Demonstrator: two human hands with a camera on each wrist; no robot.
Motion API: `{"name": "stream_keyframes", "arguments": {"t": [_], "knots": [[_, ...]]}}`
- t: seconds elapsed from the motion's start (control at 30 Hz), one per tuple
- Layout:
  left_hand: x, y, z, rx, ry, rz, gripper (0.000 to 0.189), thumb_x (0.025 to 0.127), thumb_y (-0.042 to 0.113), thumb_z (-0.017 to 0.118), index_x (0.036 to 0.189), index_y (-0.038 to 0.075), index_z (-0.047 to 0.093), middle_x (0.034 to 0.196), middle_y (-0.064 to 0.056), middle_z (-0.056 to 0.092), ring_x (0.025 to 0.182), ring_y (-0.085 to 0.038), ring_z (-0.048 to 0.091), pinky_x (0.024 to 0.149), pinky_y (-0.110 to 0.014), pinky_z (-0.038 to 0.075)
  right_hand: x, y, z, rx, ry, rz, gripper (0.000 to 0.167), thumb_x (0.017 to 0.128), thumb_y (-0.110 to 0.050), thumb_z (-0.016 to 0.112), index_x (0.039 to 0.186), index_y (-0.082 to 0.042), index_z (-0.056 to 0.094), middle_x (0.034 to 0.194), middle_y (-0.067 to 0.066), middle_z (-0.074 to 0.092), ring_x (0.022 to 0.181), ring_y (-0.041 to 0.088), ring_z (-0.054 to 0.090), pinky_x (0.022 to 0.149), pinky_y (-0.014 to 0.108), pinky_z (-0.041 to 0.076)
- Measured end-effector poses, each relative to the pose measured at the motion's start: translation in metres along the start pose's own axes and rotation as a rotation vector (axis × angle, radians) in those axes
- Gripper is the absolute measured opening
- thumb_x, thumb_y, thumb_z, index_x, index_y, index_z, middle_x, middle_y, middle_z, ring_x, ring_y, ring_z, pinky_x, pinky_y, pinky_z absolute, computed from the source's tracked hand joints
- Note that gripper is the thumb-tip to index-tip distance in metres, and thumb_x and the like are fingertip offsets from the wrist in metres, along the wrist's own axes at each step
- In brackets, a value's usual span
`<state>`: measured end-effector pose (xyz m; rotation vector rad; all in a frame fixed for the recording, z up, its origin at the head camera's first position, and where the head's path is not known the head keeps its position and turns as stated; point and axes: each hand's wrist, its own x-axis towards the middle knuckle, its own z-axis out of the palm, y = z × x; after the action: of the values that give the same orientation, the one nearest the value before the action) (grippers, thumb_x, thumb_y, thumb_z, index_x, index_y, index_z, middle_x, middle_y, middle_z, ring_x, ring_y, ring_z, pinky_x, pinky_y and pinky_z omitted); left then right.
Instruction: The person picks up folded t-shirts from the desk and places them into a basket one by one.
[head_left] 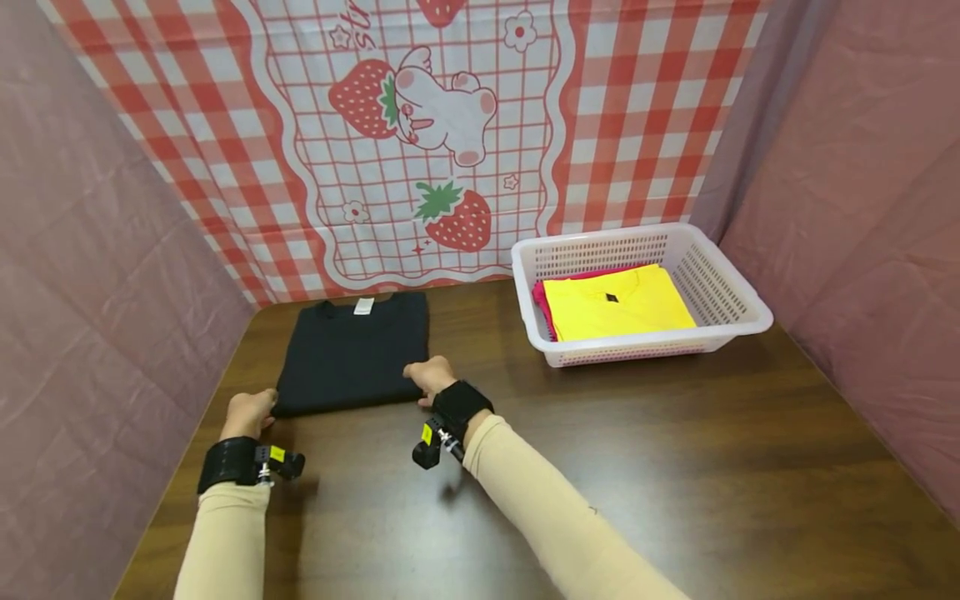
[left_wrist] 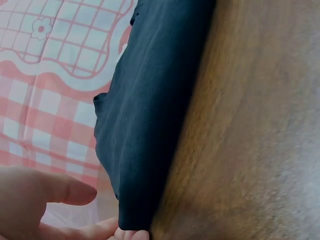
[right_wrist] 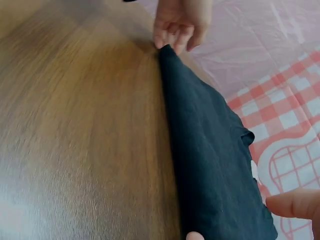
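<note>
Beige sleeves [head_left: 562, 508] foremost, your left grip [head_left: 250, 413] and right grip [head_left: 433, 377], both unclenched, touch the black shirt [head_left: 354, 357] at its near corners: work evenly, keep folds square!

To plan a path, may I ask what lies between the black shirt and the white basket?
The head view shows bare tabletop between the black shirt and white basket, with the right hand at the shirt's near right corner.

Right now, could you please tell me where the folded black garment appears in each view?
Head: the black garment lies left of centre.
Left wrist: the garment fills the middle, top edge to near bottom.
Right wrist: the garment slants from upper middle to bottom right.
Shared landmark: the red-and-white cloth.
</note>
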<state>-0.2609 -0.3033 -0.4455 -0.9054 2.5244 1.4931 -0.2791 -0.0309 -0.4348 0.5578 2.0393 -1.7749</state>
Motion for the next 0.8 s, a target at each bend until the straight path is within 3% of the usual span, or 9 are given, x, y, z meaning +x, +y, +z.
{"name": "stream_keyframes", "arguments": {"t": [0.07,0.17,0.23,0.37,0.43,0.53,0.63,0.73,0.8], "knots": [[0.003,0.000,-0.002,-0.022,-0.031,-0.016,0.049,0.086,0.011,0.045,0.122,-0.022,0.040,0.097,-0.017,0.051,0.066,-0.011,0.050,0.053,-0.015,0.048,0.000,0.001,0.001,0.067,-0.006,0.022,0.049,0.086,-0.006,0.059,0.131,0.009,0.047,0.135,0.027,0.052,0.116,0.039,0.058,0.089,0.044,0.057],[0.028,-0.008,0.000,-0.018,-0.051,-0.054,0.035,0.088,0.013,0.047,0.110,-0.013,0.047,0.078,-0.004,0.047,0.065,-0.011,0.046,0.059,-0.021,0.051,0.011,0.008,0.007,0.135,0.006,0.033,0.054,0.085,-0.003,0.059,0.135,0.010,0.043,0.136,0.034,0.049,0.122,0.042,0.056,0.088,0.042,0.058],[0.058,-0.022,0.000,-0.008,-0.080,-0.069,0.031,0.089,0.016,0.052,0.106,-0.010,0.049,0.074,0.000,0.045,0.068,-0.014,0.045,0.066,-0.028,0.053,0.047,0.024,0.017,0.191,0.001,0.058,0.056,0.083,-0.001,0.059,0.135,0.010,0.041,0.131,0.037,0.051,0.113,0.044,0.061,0.081,0.040,0.060],[0.127,-0.059,0.009,0.028,-0.014,-0.057,0.048,0.081,0.021,0.063,0.113,-0.013,0.051,0.084,-0.011,0.051,0.069,-0.020,0.051,0.064,-0.033,0.055,0.125,0.065,0.034,0.293,-0.025,0.086,0.058,0.081,-0.004,0.065,0.132,0.008,0.040,0.118,0.037,0.058,0.090,0.040,0.069,0.068,0.038,0.061],[0.141,-0.065,0.010,0.038,-0.015,-0.052,0.059,0.080,0.021,0.065,0.123,-0.015,0.047,0.099,-0.020,0.055,0.080,-0.028,0.058,0.070,-0.036,0.059,0.151,0.080,0.037,0.331,-0.039,0.092,0.059,0.081,-0.005,0.066,0.131,0.009,0.039,0.115,0.040,0.058,0.084,0.041,0.070,0.066,0.039,0.060],[0.148,-0.062,0.010,0.043,-0.068,-0.059,0.067,0.083,0.019,0.065,0.133,-0.018,0.038,0.124,-0.029,0.051,0.100,-0.037,0.060,0.081,-0.040,0.059,0.154,0.083,0.035,0.360,-0.059,0.090,0.062,0.082,-0.009,0.070,0.133,0.008,0.040,0.122,0.039,0.057,0.089,0.041,0.070,0.072,0.041,0.061],[0.167,-0.067,0.006,0.019,-0.121,-0.094,0.069,0.079,0.020,0.073,0.129,-0.016,0.040,0.120,-0.026,0.051,0.094,-0.034,0.063,0.078,-0.035,0.060,0.154,0.082,0.034,0.383,-0.063,0.096,0.065,0.081,-0.008,0.071,0.135,0.008,0.038,0.131,0.036,0.054,0.085,0.040,0.071,0.068,0.042,0.060],[0.217,-0.091,0.008,0.003,-0.141,-0.128,0.078,0.070,0.027,0.083,0.123,-0.013,0.041,0.108,-0.019,0.051,0.083,-0.026,0.063,0.071,-0.031,0.060,0.135,0.072,0.028,0.387,-0.075,0.115,0.065,0.081,-0.006,0.072,0.135,0.006,0.037,0.134,0.032,0.054,0.083,0.038,0.072,0.068,0.041,0.061],[0.218,-0.091,0.011,-0.009,-0.125,-0.148,0.083,0.066,0.029,0.087,0.123,-0.010,0.040,0.103,-0.015,0.052,0.079,-0.023,0.060,0.067,-0.030,0.059,0.108,0.059,0.022,0.357,-0.069,0.119,0.064,0.082,-0.003,0.071,0.136,0.006,0.037,0.134,0.029,0.055,0.085,0.038,0.073,0.070,0.041,0.061]]}}
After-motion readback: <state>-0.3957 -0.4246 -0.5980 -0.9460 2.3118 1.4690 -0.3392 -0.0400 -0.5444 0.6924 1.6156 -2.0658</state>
